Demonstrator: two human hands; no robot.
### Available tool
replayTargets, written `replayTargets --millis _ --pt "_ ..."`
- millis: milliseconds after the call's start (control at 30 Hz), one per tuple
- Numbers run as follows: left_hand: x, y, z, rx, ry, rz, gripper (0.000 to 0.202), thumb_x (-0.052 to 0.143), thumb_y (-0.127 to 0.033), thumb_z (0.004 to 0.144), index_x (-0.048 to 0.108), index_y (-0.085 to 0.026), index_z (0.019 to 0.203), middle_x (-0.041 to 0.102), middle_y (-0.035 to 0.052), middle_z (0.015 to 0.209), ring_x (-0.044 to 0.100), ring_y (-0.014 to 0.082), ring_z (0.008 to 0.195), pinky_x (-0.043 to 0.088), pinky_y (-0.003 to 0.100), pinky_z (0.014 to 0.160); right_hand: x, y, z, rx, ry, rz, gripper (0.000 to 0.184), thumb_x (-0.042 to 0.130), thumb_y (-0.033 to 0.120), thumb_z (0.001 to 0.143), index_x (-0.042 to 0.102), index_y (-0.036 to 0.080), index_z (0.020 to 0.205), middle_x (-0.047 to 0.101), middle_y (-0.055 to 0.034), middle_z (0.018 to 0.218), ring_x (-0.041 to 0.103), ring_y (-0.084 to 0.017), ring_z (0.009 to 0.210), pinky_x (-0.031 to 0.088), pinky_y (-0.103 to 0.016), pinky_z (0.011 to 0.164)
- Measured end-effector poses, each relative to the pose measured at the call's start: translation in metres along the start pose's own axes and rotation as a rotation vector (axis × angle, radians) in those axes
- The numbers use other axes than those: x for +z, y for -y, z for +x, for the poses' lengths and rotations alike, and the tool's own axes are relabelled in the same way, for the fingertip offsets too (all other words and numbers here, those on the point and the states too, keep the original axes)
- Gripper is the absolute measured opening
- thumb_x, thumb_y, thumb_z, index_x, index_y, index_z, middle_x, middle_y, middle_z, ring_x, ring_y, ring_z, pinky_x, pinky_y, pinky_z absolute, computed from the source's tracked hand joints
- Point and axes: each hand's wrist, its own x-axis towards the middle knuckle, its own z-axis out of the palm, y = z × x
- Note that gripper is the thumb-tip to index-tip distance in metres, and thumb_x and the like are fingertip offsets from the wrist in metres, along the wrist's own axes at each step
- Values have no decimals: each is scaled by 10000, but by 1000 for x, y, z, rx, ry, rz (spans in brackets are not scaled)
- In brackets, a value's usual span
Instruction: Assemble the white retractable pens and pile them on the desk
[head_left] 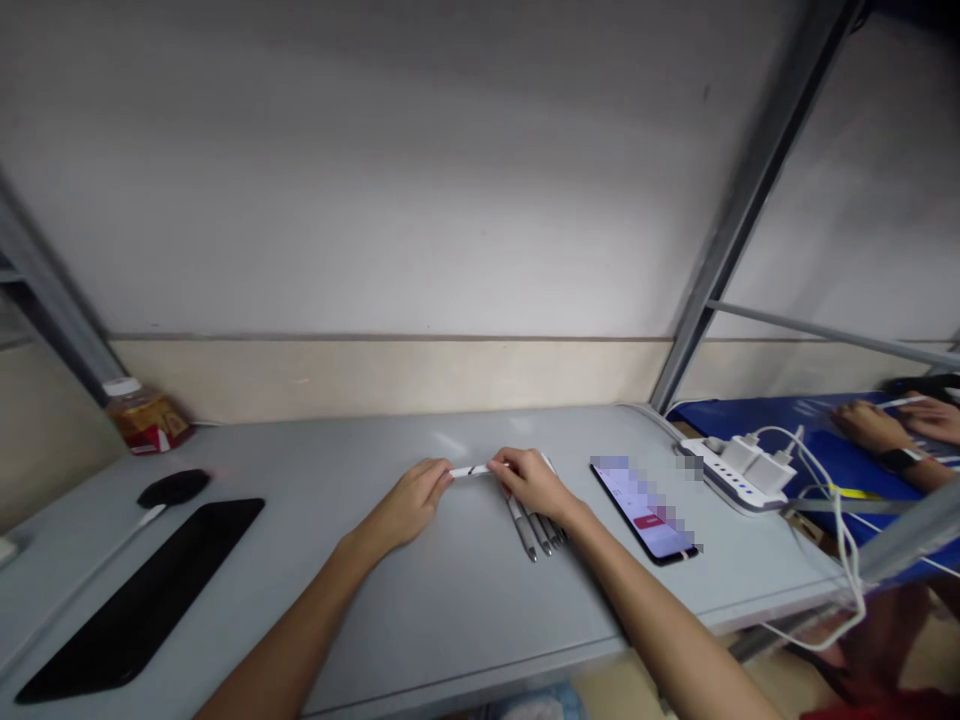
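Observation:
Both hands pinch a slim white pen (470, 471) with a dark mark at its middle, held level a little above the grey desk. The fingers of my left hand (411, 500) are closed on its left end. My right hand (534, 482) grips the right end between thumb and fingers. Below and partly behind my right hand lie several pens (525, 530) with grey grips and silver tips pointing toward me. My right hand and forearm hide part of them.
A lit phone (643, 510) lies right of the pens, beside a white power strip (739, 475) with plugs and cables. To the left are a long black pad (142, 600), a black disc (174, 488) and a jar (146, 415). Another person's hands (874, 425) rest over a blue desk.

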Motion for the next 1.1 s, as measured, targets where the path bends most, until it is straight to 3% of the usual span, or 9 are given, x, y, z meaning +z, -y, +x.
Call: replayTargets --millis 133,233,400,533,733,800,833,900,1100 --pt "-3 0 1 -27 43 -15 284 316 -319 973 521 -202 816 583 -3 778 533 152 707 400 275 699 -3 5 -2 -119 0 -50 322 600 398 867 616 228 1140 657 -6 789 558 -130 663 367 -216 620" --pt "-3 2 2 -21 53 24 240 330 -214 941 501 -199 773 560 -15 715 512 142 659 380 259 667 -3 6 -2 -135 -15 -144 260 481 377 939 674 220 1017 679 -37 826 561 -140 685 349 -230 638" --pt "-2 5 3 12 -15 159 222 347 -50 824 483 -193 723 545 0 704 505 151 685 371 261 680 3 4 -2 -72 -15 -121 306 477 401 930 690 189 870 601 -7 639 470 -117 560 294 -232 564" --pt "-3 -5 3 26 -39 108 213 348 -103 880 506 -190 767 553 4 732 509 150 699 387 262 681 9 3 3 33 -69 274 314 556 454 862 655 169 777 499 30 556 421 -101 511 308 -217 509" --pt "-4 -12 3 82 2 77 217 379 -294 954 572 -202 991 618 35 932 558 169 875 410 298 816 4 6 12 196 -239 1183 238 621 415 809 588 187 869 624 -33 843 584 -139 710 483 -246 613" --pt "-3 -6 2 50 -27 130 186 415 -290 933 567 -194 981 606 36 890 553 171 830 413 300 785 -3 3 12 288 -257 1381 229 609 404 821 550 209 926 575 14 692 494 -93 507 408 -192 454" --pt "-3 -2 2 32 -40 155 163 425 -266 919 563 -190 964 593 30 850 545 167 795 411 296 761 -7 1 12 312 -255 1449 202 607 378 827 536 216 926 495 54 591 376 -62 410 293 -150 372" --pt "-2 4 2 -4 -47 191 155 413 -185 887 549 -193 960 557 10 773 520 154 716 402 284 713 -13 -4 11 304 -225 1562 194 597 328 850 519 259 1014 406 86 551 258 -43 373 153 -126 342" --pt "0 12 2 -47 -27 155 262 394 -91 801 504 -198 1013 494 -18 714 482 133 640 381 259 653 -19 -11 9 261 -206 1645 341 611 251 852 463 350 1143 320 99 568 199 -40 388 79 -131 364"
